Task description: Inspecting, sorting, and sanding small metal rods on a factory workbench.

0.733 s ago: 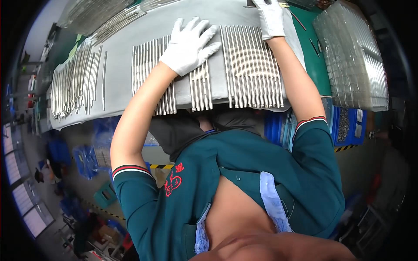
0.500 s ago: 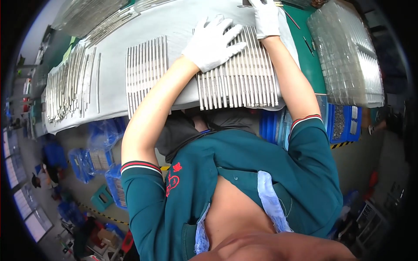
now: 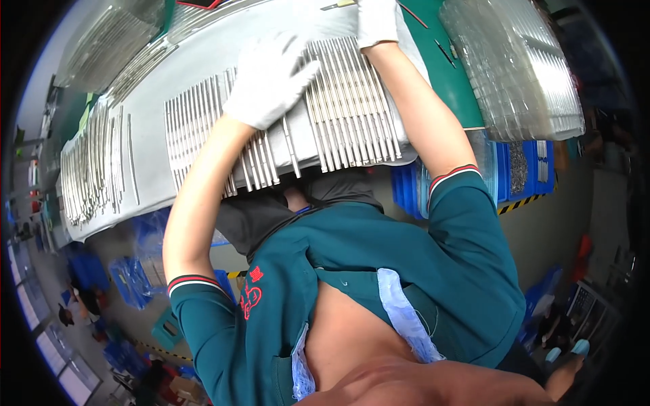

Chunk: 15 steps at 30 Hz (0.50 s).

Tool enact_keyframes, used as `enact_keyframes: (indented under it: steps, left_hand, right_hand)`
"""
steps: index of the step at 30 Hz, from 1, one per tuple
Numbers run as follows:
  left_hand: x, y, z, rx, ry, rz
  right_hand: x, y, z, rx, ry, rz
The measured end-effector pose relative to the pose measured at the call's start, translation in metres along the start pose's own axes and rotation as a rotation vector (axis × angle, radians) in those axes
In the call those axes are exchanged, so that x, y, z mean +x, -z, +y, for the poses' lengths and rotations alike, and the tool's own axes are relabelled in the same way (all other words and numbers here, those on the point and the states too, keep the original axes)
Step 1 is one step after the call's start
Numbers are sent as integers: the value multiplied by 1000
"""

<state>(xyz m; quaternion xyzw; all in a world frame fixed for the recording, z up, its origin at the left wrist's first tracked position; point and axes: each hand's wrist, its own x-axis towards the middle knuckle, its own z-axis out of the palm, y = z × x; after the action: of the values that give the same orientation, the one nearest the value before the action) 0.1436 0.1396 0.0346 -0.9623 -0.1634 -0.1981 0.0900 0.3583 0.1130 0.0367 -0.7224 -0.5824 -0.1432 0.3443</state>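
Several slim metal rods lie side by side on a grey cloth. My left hand, in a white glove and slightly blurred, lies flat over a group of them with its fingers apart. Lower ends of these rods stick out below the wrist, and a single rod lies just right of them. Farther right is a neat row of rods. At the top edge is my gloved right hand, its fingers cut off by the frame. A thin yellowish tool lies beside it; contact is unclear.
Left of my left arm lies another rod row, then a looser pile. Clear plastic trays are stacked on the green mat at right. Blue bins stand below the table edge.
My left hand has slid left with part of the right-hand rod row, opening a gap in it. The view has shifted, and the right hand remains near the top edge.
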Motion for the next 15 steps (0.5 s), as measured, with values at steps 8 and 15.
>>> enact_keyframes:
  steps: [8, 15]
  left_hand:
    - [50, -51, 47, -210, 38, 69]
    - [24, -24, 22, 55, -179, -115]
  right_hand:
    - [20, 49, -50, 1275, -726, 178]
    - [11, -33, 44, 693, -212, 400]
